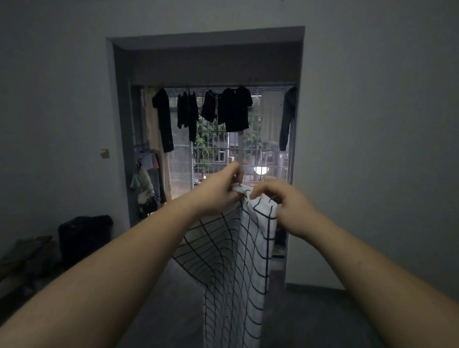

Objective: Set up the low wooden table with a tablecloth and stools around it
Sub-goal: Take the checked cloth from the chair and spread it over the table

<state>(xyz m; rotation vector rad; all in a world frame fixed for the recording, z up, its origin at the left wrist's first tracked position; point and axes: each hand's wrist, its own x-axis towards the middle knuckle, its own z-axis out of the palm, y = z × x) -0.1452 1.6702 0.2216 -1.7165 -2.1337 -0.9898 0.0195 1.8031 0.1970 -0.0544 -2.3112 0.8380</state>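
A white tablecloth (238, 269) with a black grid pattern hangs in front of me, from chest height down past the bottom of the view. My left hand (218, 191) pinches its top edge at the centre. My right hand (286, 207) grips the bunched top edge just to the right, fingers curled round the fabric. Both arms are stretched forward, the hands nearly touching. The low wooden table and the stools are out of view.
Straight ahead a doorway (207, 43) opens onto a balcony with dark clothes (234, 110) hanging on a line before a barred window. A black bag (85, 234) and wooden furniture (15, 262) stand at the left wall. Grey floor (316, 318) lies below.
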